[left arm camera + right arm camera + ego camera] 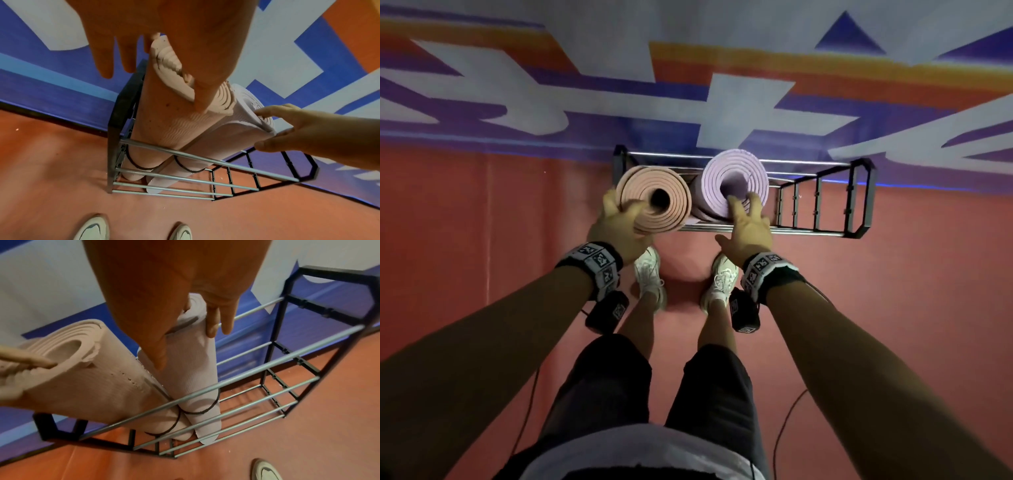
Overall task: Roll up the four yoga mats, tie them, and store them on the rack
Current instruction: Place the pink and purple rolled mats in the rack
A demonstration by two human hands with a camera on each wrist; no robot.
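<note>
A black and silver rack (pixel 859 202) stands on the red floor against the wall. Two rolled mats stand upright in its left half: a pink mat (pixel 654 205) and a lilac mat (pixel 739 174), each tied low down with a black band (pixel 141 168). My left hand (pixel 619 219) rests on the pink mat's top end (pixel 164 126), thumb across the spiral, fingers straight past the rim. My right hand (pixel 748 222) touches the lilac mat's top end (pixel 195 369) with spread fingers (pixel 261 112).
The rack's right half (pixel 329 271) holds nothing; its silver bars (pixel 185 178) run along the front. My white shoes (pixel 650 274) stand just before the rack. A painted wall (pixel 722 102) rises behind it. Thin cables (pixel 787 421) hang by my legs.
</note>
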